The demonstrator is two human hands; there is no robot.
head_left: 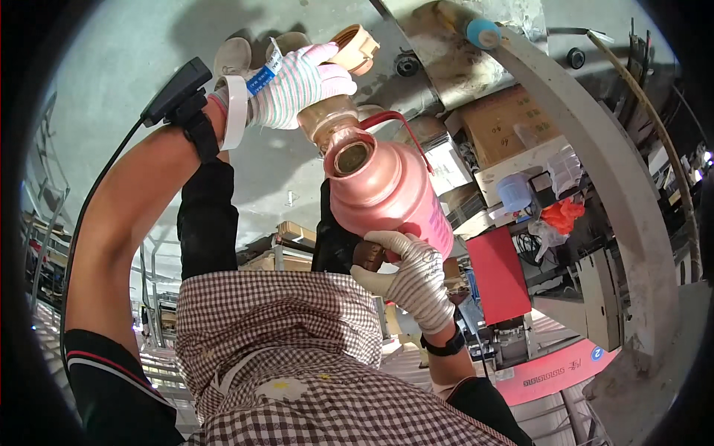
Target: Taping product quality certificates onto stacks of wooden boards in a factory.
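My left hand [309,85], in a striped knit glove, is closed around a clear jar [327,120] with brownish contents or staining. The jar's lower end meets the far rim of a pink thermos flask [387,189]. A peach-coloured screw lid [355,50] sits at the fingertips of that hand; whether the fingers pinch it cannot be made out. The flask's mouth faces up towards me, uncovered, and its red handle [401,123] arches on the far right side. My right hand [407,279], also gloved, grips a brown stopper [369,256] against the flask's near side.
Cardboard boxes [509,126] and plastic containers [513,192] stand to the right, near a red panel [498,275]. A curved grey beam [602,149] runs along the right. Shoes [234,56] show on the grey floor [149,82] at the far left.
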